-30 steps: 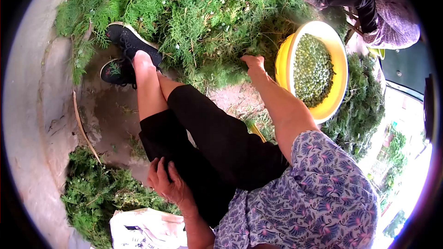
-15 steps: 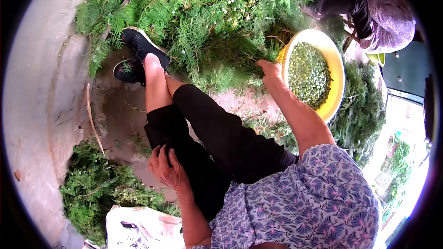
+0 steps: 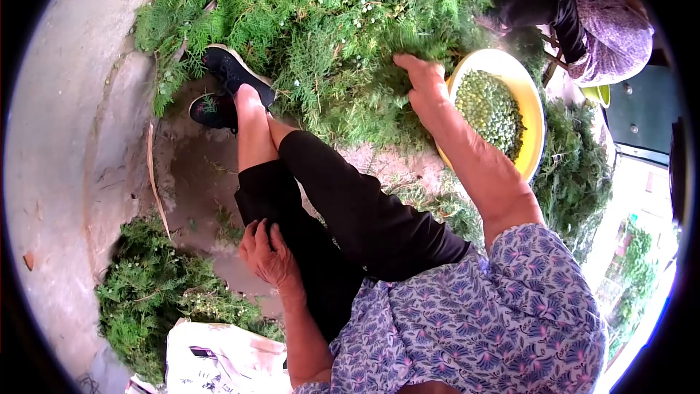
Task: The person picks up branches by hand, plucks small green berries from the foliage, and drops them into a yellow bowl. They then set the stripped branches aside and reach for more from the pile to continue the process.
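Observation:
My left hand (image 3: pixel 271 257) rests on the black trouser leg near my knee, its fingers loosely bent and apart with nothing in them. Out over the heap of green conifer branches (image 3: pixel 328 51) reaches my right hand (image 3: pixel 425 82), beside the rim of a yellow basin (image 3: pixel 536 113). One finger stretches toward the foliage and the thumb stands apart; no held sprig shows. Small round green cones or berries (image 3: pixel 490 109) fill much of the basin. Part of the basin's near side is hidden behind my right forearm.
A second pile of branches (image 3: pixel 146 292) lies at lower left, next to a white printed bag (image 3: pixel 219 357). Another person (image 3: pixel 609 29) sits at upper right. More greenery (image 3: pixel 572 153) lies beyond the basin. My crossed feet in black shoes (image 3: pixel 233 73) touch the heap.
My right hand has moved up and slightly left, from beside the basin's edge to over the branches, and its fingers have straightened. My left hand stays on my leg.

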`<state>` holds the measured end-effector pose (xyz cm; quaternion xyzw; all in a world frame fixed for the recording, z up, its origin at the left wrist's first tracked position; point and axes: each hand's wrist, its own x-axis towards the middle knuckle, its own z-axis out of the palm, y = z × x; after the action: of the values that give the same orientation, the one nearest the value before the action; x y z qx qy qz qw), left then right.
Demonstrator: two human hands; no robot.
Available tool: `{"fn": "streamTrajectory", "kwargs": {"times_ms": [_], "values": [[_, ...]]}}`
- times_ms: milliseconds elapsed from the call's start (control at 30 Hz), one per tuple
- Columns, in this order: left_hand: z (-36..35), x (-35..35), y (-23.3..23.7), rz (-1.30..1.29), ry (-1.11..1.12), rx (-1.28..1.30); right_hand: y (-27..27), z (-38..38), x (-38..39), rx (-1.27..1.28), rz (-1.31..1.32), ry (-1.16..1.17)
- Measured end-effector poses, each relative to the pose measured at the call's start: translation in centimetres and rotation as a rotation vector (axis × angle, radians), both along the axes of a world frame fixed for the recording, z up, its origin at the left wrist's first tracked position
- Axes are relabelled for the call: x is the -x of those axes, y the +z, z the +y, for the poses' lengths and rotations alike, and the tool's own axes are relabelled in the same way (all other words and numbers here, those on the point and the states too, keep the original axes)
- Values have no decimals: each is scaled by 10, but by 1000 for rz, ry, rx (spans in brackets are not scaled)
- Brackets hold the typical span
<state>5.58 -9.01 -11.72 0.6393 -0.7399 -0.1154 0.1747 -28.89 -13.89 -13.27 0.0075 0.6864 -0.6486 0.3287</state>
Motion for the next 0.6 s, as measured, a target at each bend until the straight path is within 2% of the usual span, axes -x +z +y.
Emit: {"fn": "streamTrajectory", "kwargs": {"times_ms": [33, 67, 167, 233, 267, 333, 367, 400, 467, 500, 533, 600], "values": [[0, 0, 0, 6, 3, -3, -8, -11, 2, 100, 114, 32], [0, 0, 1, 5, 3, -4, 10, -28, -1, 145, -106, -26], [-2, 0, 1, 16, 14, -17, -8, -50, 2, 200, -48, 100], [-3, 0, -1, 26, 15, -16, -13, -57, -2, 57, 76, 276], [-3, -1, -1, 26, 18, -18, -16, -60, -3, 56, 76, 279], [-3, -1, -3, 38, 22, -25, -14, -63, -10, -61, 301, 307], [-3, -1, -3, 38, 23, -28, -8, -58, -7, -76, 244, 451], [-4, -1, -2, 42, 22, -27, -13, -57, -5, -79, 242, 451], [-4, 0, -2, 45, 19, -31, -32, -55, 2, -101, 369, 543], [-4, 0, -2, 49, 24, -35, -36, -57, 3, -134, 571, 549], [-4, 1, -2, 52, 28, -40, -38, -57, 5, -137, 571, 548], [-5, 1, 0, 57, 25, -46, -39, -57, 5, 129, 275, 333]]}}
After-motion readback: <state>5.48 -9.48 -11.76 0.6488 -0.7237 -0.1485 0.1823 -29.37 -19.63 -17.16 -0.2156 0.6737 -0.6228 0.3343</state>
